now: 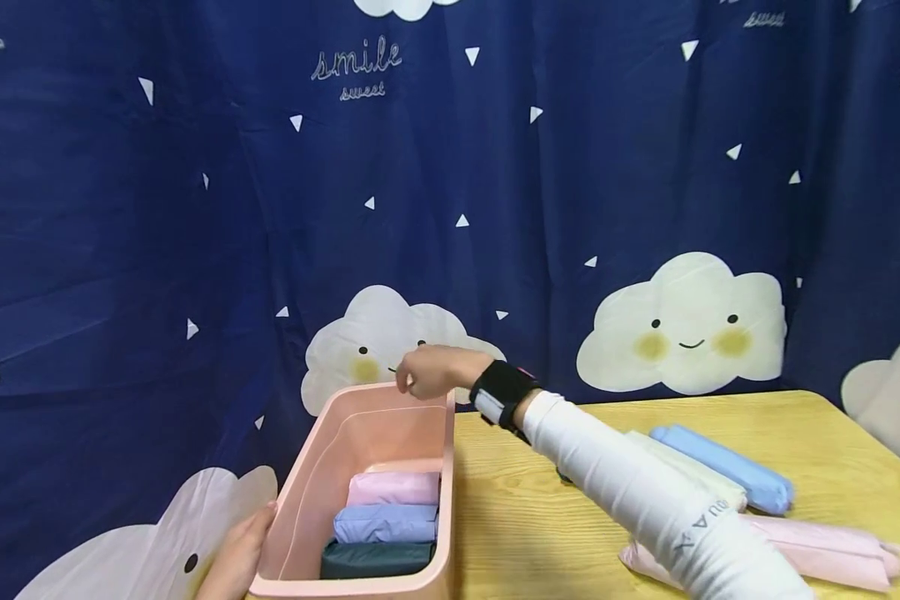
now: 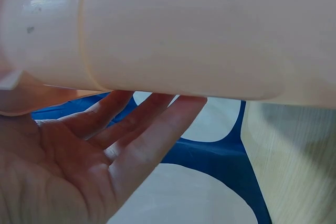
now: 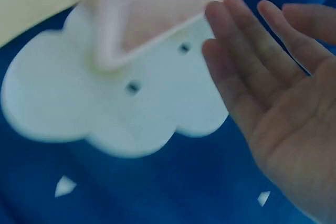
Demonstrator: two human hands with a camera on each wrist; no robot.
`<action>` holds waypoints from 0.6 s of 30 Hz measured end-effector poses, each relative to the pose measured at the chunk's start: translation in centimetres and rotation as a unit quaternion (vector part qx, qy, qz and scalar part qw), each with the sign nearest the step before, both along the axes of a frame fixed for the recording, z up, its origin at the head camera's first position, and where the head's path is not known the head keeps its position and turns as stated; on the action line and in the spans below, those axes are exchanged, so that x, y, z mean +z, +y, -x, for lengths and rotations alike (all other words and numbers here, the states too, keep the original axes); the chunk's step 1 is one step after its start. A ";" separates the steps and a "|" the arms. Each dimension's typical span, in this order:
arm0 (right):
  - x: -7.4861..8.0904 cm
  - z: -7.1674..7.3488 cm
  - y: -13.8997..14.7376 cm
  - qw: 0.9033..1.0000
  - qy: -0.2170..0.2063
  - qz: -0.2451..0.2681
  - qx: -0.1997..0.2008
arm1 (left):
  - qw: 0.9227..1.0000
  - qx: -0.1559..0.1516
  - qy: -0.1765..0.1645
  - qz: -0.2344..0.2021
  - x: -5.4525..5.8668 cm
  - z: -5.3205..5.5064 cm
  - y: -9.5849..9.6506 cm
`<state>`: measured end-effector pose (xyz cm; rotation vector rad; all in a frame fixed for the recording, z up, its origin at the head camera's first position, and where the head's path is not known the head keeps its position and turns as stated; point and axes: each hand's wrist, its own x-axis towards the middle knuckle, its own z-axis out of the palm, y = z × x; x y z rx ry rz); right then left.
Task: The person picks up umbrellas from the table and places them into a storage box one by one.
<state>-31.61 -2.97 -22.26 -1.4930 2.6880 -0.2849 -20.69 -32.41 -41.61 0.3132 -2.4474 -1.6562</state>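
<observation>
A pink plastic bin [image 1: 292, 500] stands at the table's left side. Inside it lie three folded fabric bundles in a row: a pink bundle [image 1: 393, 488], a blue bundle [image 1: 386, 523] and a dark green bundle [image 1: 377, 560]. My left hand [image 1: 236, 554] is at the bin's left outer side; in the left wrist view its extended fingers [image 2: 152, 124] touch the wall. Over the bin's far rim is my right hand [image 1: 437, 371], which holds nothing. Its fingers [image 3: 257, 51] are loosely bent in the right wrist view, beside the blurred bin corner.
On the wooden table [image 1: 525, 517] to the right lie a blue rolled bundle [image 1: 727, 467], a cream bundle [image 1: 708, 479] partly behind my right sleeve, and a light pink bundle [image 1: 825, 550] with a thin cord. A dark blue curtain [image 1: 450, 267] with clouds hangs behind.
</observation>
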 end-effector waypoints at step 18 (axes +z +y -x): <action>-17.8 9.4 17.1 0.973 -0.044 -0.140 -0.178 | 0.999 -0.005 -0.001 0.052 -0.2 0.2 -0.6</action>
